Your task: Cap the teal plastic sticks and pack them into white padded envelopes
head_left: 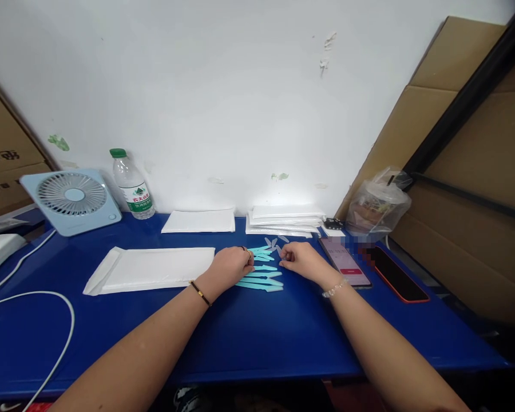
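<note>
Slim turquoise eyebrow razors (268, 282) lie fanned out on the blue table, their tips toward the right. My left hand (232, 266) is closed over their left ends, with thumb and fingers pinched together on a razor; its fingers hide part of the row. Just to the right, my right hand (302, 260) has its fingertips together at a small clear blade cap (278, 250). More clear caps (271, 242) are scattered beyond the razors, between the two hands.
A long white packet (154, 266) lies left of my hands, with another white packet (199, 221) and a stack of them (283, 220) by the wall. Two phones (345, 263), (397, 274) and a bagged cup (377, 203) are right; a fan (74, 197) and bottle (133, 189) left.
</note>
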Action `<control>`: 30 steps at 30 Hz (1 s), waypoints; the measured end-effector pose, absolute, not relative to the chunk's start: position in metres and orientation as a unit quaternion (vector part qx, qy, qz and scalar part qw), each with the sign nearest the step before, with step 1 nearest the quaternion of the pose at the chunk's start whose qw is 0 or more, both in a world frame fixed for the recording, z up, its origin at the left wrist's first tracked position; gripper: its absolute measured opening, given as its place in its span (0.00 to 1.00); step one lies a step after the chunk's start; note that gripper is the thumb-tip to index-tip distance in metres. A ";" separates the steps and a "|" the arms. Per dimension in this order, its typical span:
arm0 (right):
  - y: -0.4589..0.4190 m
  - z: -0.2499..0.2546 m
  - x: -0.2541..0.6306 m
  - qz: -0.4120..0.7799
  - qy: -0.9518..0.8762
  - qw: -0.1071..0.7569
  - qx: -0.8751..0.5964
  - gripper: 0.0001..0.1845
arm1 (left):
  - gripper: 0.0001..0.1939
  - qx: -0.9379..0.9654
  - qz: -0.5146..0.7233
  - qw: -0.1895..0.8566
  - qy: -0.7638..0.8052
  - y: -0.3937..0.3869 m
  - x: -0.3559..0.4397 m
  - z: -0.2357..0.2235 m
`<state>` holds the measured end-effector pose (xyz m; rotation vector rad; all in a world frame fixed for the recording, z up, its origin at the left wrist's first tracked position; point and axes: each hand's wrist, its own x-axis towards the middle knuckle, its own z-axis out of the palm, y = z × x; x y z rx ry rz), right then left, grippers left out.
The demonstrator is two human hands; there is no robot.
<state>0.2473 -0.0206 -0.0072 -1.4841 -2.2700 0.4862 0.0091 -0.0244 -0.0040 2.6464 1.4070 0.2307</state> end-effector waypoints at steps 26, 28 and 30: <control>-0.005 -0.021 0.250 0.126 -0.838 0.220 -0.483 0.07 | 0.09 0.865 0.078 0.035 0.494 -0.017 0.000 -0.004; -0.004 -0.023 0.248 0.121 -0.844 0.202 -0.483 0.05 | 0.09 0.864 0.075 0.035 0.496 -0.016 0.000 -0.006; -0.005 -0.022 0.248 0.112 -0.843 0.193 -0.490 0.06 | 0.07 0.862 0.081 0.043 0.499 -0.015 0.000 -0.009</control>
